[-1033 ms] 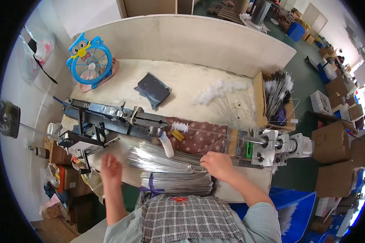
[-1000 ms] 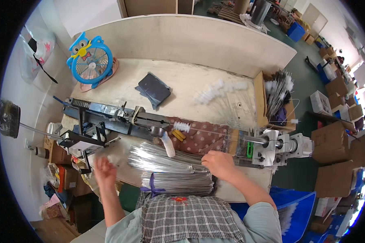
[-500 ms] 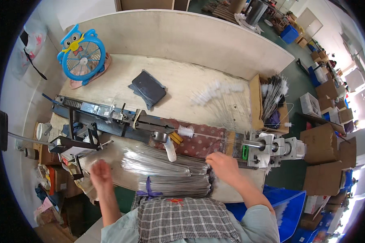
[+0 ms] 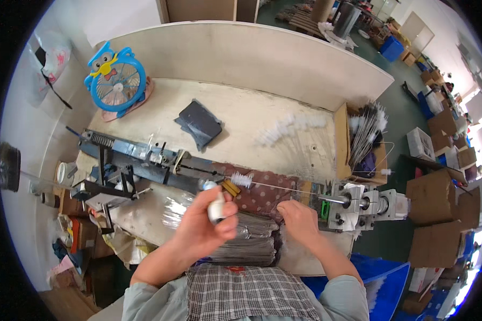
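My left hand (image 4: pixel 206 216) is closed around the white handle (image 4: pixel 216 210) of a lever at the middle of the long metal machine. A white-bristled brush (image 4: pixel 242 180) lies over the dotted brown cloth (image 4: pixel 265 193), its thin wire stem reaching right to the steel spindle (image 4: pixel 334 199). Beside the front edge of that cloth, my right hand (image 4: pixel 301 220) has its fingers pinched together; whatever they hold is too small to make out. Bundles of thin metal wires (image 4: pixel 246 249) lie in front of me, partly hidden by my left hand and forearm.
Finished-looking white brushes (image 4: pixel 292 131) are spread on the table's far right, beside a cardboard box (image 4: pixel 341 136) of more brushes. A blue fan (image 4: pixel 118 85) and a dark flat pad (image 4: pixel 199 123) sit at the back. A blue bin (image 4: pixel 380 283) stands at lower right.
My left hand has come up and right from beside the wires onto the white handle and closed on it. My right hand has stayed near the wire ends. The whole view has shifted slightly.
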Tool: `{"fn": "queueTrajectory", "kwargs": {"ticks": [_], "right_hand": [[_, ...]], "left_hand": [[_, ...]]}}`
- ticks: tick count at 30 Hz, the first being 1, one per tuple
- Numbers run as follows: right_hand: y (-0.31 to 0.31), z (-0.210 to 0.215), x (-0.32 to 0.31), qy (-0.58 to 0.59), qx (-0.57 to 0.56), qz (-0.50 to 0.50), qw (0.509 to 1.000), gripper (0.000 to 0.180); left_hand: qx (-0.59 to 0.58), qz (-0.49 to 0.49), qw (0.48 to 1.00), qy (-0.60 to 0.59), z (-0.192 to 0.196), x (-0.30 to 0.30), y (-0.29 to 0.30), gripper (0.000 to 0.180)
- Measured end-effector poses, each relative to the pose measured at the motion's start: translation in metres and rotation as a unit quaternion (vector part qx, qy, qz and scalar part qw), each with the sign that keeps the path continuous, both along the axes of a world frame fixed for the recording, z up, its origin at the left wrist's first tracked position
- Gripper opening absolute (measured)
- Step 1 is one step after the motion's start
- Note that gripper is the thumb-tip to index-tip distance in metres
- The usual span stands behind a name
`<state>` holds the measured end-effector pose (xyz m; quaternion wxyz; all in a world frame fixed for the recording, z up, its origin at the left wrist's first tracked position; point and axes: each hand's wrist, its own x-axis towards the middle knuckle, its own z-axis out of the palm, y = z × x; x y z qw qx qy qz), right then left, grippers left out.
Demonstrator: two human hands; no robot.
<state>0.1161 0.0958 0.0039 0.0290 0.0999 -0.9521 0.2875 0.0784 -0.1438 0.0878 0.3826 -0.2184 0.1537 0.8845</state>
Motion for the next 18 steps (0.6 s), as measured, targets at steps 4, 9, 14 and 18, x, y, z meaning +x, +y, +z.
{"fn": "queueTrajectory", "kwargs": {"ticks": [4,9,14,18], "right_hand": [[-0.002,-0.008,0.0,-0.051,-0.043,0.029,0.997,0.009],[0.004,-0.001,-0.002,-0.118,0.004,0.049,0.992,0.012],[0.007,0.01,-0.006,-0.108,0.038,0.024,0.993,0.013],[0.006,0.001,0.002,-0.115,-0.002,-0.012,0.993,0.019]], "left_hand": [[0.046,0.065,0.996,0.051,-0.006,0.006,-0.049,0.05],[-0.002,0.09,0.992,0.09,-0.024,0.002,-0.053,0.058],[-0.1,-0.029,0.98,0.168,-0.06,0.019,-0.028,0.05],[-0.34,-0.087,0.74,0.574,-0.051,-0.006,0.038,0.022]]}}
